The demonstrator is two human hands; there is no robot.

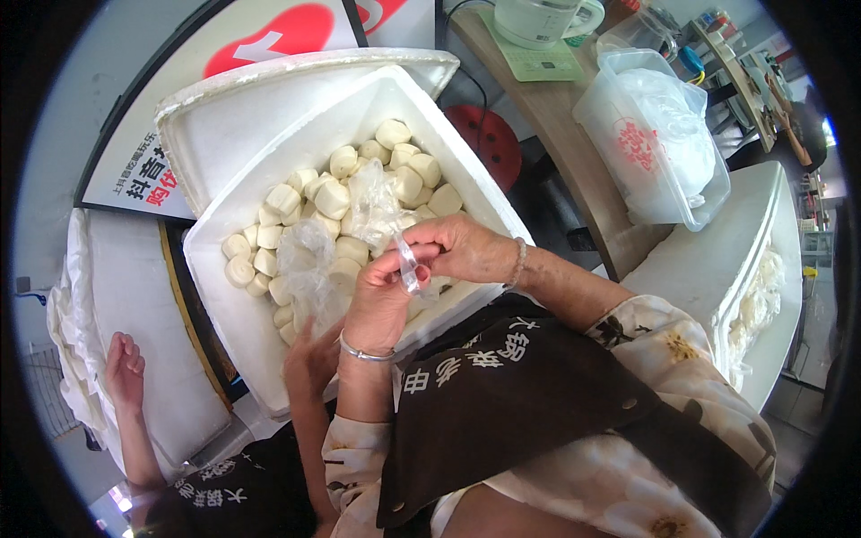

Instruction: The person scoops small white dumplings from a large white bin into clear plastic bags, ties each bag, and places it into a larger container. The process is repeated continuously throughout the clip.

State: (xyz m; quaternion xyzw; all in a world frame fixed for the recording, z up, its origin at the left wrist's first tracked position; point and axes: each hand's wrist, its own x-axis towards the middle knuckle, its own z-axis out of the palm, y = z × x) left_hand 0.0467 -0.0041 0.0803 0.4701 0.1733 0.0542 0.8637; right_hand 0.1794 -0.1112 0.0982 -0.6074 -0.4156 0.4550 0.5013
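My left hand (382,302), with a silver bangle at the wrist, and my right hand (464,247), with a beaded bracelet, meet over the near side of a white foam box (464,151). Both hold the gathered, twisted end of a clear plastic bag (407,263) between their fingers. Whether this end joins the clear bag (370,202) lying beyond it in the box is not clear. Many pale steamed buns (333,198) fill the box around and under the plastic. Another crumpled clear bag (306,255) lies left of my hands on the buns.
A co-worker's hand (313,360) reaches in beside my left wrist; their other hand (125,370) is over a white foam surface (138,282) at left. A foam lid (222,134) leans behind the box. A wooden table (538,121) bears a plastic bin (605,144). Another foam box (713,249) stands right.
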